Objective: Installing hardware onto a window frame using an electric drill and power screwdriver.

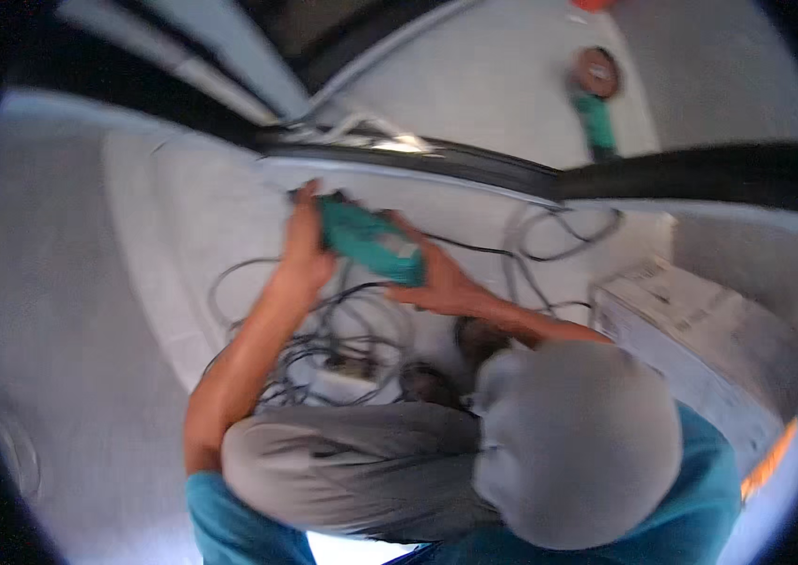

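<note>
Both of my hands are on a green power tool, held tilted above the floor. Its body is smeared by motion, so the exact kind is unclear. My left hand grips its dark far-left end, thumb uppermost. Around the near-right end of the body, my right hand is closed. A dark cable runs to the right from behind the tool. Below it, black cables lie tangled around a white power strip, close to my dark shoes.
A dark-edged sill crosses in front of me. Beyond it lies a green angle grinder with a reddish disc. A cardboard box stands at my right, near a looped cable. Something orange shows behind the box.
</note>
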`<act>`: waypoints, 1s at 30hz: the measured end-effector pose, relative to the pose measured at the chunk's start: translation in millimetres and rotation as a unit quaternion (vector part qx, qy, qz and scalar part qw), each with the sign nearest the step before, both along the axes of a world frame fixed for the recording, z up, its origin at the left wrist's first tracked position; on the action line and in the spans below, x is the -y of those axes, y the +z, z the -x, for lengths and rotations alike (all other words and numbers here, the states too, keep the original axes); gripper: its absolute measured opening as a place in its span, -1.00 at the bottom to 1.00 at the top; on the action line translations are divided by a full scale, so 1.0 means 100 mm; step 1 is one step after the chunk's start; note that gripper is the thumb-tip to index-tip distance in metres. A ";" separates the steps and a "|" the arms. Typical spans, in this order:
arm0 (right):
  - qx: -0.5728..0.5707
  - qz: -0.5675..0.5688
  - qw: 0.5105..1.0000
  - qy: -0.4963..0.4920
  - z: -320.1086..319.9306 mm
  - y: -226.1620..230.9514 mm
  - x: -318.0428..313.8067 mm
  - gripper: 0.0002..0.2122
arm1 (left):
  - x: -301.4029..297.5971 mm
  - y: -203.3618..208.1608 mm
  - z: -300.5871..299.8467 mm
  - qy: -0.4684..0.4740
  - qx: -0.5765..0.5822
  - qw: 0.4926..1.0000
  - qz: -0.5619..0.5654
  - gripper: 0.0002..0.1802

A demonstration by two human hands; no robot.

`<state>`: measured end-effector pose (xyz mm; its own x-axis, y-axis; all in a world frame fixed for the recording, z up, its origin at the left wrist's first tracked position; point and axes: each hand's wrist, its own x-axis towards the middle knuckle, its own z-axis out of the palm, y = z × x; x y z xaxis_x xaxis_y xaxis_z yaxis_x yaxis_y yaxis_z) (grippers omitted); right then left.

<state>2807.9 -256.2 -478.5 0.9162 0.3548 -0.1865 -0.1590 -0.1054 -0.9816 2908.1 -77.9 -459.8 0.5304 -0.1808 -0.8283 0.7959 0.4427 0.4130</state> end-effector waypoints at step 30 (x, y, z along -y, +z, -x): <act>-0.247 -0.338 0.900 -0.120 -1.09 -0.04 -0.06 -0.52 | -0.78 1.11 -1.39 0.086 0.600 0.530 -0.593 -0.36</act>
